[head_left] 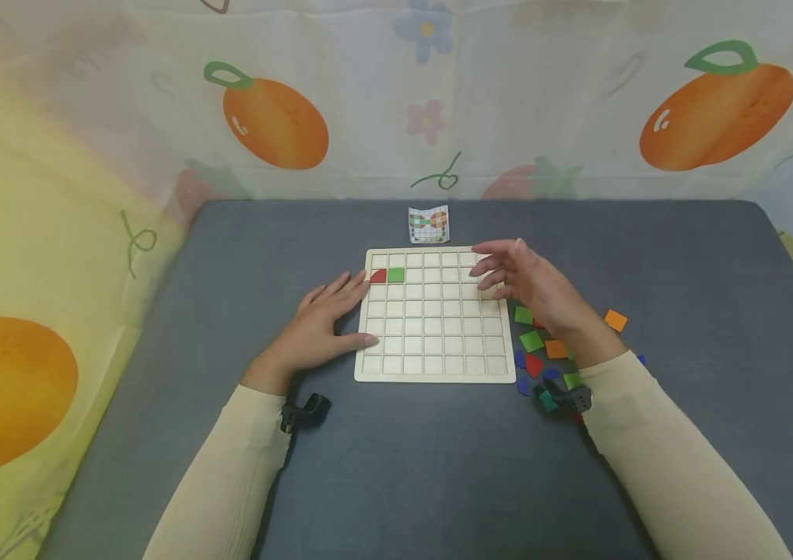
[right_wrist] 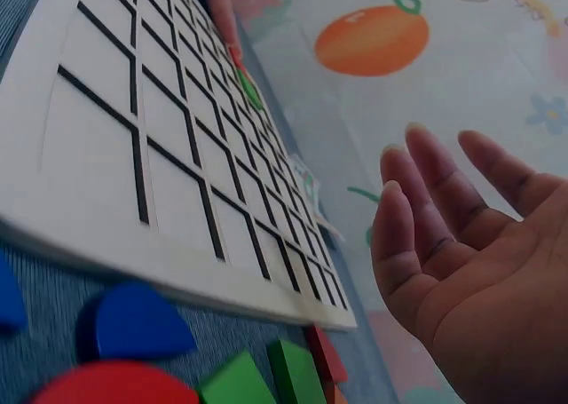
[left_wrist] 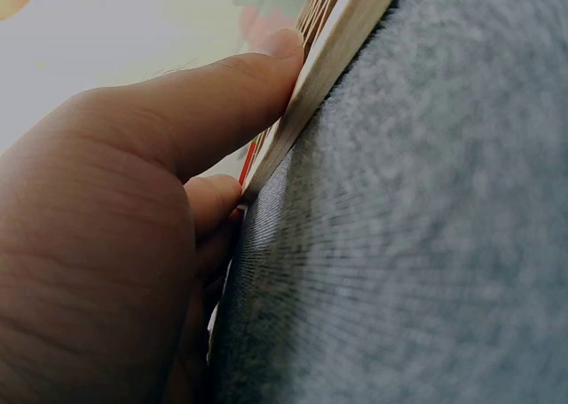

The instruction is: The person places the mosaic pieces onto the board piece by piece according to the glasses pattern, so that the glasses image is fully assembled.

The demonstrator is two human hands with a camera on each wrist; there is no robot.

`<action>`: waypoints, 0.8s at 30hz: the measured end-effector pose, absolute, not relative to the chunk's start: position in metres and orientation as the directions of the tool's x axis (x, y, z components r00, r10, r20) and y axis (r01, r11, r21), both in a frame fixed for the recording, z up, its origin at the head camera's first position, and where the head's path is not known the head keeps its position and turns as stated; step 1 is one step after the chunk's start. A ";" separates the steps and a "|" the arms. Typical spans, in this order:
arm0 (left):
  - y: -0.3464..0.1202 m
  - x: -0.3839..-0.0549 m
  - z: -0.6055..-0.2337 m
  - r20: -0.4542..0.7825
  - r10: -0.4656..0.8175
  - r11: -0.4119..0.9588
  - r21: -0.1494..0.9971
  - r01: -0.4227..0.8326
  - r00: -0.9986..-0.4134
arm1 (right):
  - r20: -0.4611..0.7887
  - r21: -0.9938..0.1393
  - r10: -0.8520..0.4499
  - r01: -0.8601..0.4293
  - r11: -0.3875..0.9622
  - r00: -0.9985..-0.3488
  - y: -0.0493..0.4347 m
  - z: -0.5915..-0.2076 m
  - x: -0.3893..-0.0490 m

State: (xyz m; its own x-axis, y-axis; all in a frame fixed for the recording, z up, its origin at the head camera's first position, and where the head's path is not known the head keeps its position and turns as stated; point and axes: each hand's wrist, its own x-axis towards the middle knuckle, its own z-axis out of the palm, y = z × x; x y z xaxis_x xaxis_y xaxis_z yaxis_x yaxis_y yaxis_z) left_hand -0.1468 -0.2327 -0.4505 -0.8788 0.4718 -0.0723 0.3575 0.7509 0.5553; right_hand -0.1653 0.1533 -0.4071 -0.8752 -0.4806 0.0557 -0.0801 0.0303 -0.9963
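A pale wooden grid board (head_left: 431,376) lies flat on the table. In its upper left cells sit a red quarter-round piece (head_left: 378,276) and a green square piece (head_left: 396,274). My left hand (head_left: 319,330) rests at the board's left edge, thumb on the lower rim and fingertips by the red piece; the left wrist view shows the thumb (left_wrist: 240,84) on the wooden edge. Over the board's upper right side hovers my right hand (head_left: 529,280), its fingers loosely bent and nothing between them. The right wrist view shows that palm (right_wrist: 497,306) bare, above the board.
Loose flat pieces lie right of the board, partly under the right forearm: green squares (head_left: 531,341), orange squares (head_left: 616,320), a red piece (head_left: 534,365) and blue half-rounds (right_wrist: 142,322). Behind the board lies a small printed pattern card (head_left: 429,225). A fruit-print curtain (head_left: 368,93) hangs behind the table.
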 end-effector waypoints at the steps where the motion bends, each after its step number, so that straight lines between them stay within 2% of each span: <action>1: -0.233 -0.147 -0.451 -0.072 0.471 0.753 0.552 0.358 -0.879 | 0.063 -0.996 -0.471 -0.083 0.021 -0.880 0.157 -0.408 -0.164; 15: -0.235 -0.150 -0.456 -0.065 0.484 0.748 0.548 0.374 -0.872 | 0.150 -0.980 -0.285 -0.103 -0.173 -0.947 0.193 -0.422 -0.165; 20: -0.235 -0.150 -0.456 -0.070 0.482 0.753 0.543 0.372 -0.873 | 0.142 -0.984 -0.212 -0.114 -0.140 -0.967 0.200 -0.427 -0.167; 24: -0.235 -0.149 -0.455 -0.075 0.481 0.756 0.541 0.369 -0.874 | 0.120 -0.993 -0.146 -0.117 -0.027 -0.982 0.202 -0.431 -0.170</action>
State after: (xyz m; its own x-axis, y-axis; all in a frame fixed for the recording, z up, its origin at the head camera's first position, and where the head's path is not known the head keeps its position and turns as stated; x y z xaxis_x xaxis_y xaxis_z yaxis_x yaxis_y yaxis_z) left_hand -0.1493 -0.2354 -0.4546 -0.8738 0.4806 -0.0747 0.3694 0.7556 0.5410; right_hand -0.1699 0.2022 -0.4306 -0.9819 -0.1463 0.1200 -0.1172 -0.0274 -0.9927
